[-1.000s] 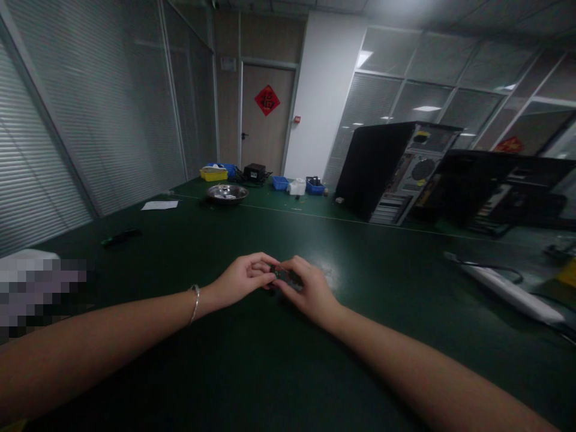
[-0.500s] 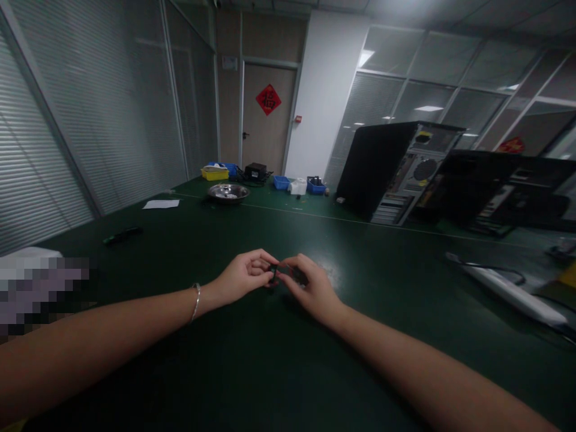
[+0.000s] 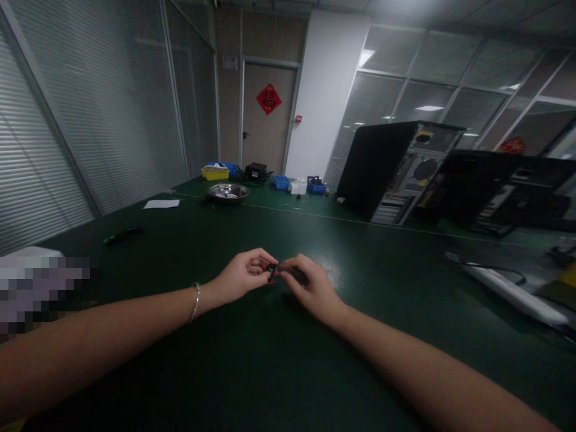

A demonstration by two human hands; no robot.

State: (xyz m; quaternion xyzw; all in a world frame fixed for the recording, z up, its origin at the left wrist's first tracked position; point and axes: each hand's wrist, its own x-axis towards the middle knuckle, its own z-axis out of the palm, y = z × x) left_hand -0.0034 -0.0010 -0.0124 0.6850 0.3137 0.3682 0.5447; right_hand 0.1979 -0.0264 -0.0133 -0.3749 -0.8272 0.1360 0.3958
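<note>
Between the fingertips of my left hand (image 3: 246,275) is a small green-and-black part (image 3: 272,272), too small to make out fully. My left thumb and fingers pinch it a little above the table. From the other side, my right hand (image 3: 310,282) brings its thumb and forefinger together at the right end of the same part. What exactly the right fingertips grip is hard to see. Both hands hover over the middle of the dark green table (image 3: 270,372).
A metal bowl (image 3: 228,192) and a white paper (image 3: 161,204) lie farther back. Blue bins (image 3: 281,182) and a yellow bin (image 3: 215,173) line the far edge. A computer tower (image 3: 382,168) stands right; a power strip (image 3: 517,294) and a dark green-marked object (image 3: 123,235) flank the hands.
The small part has turned slightly between the fingertips, and more of its green face shows. My right fingertips have shifted slightly to the right; the arms stay in place.
</note>
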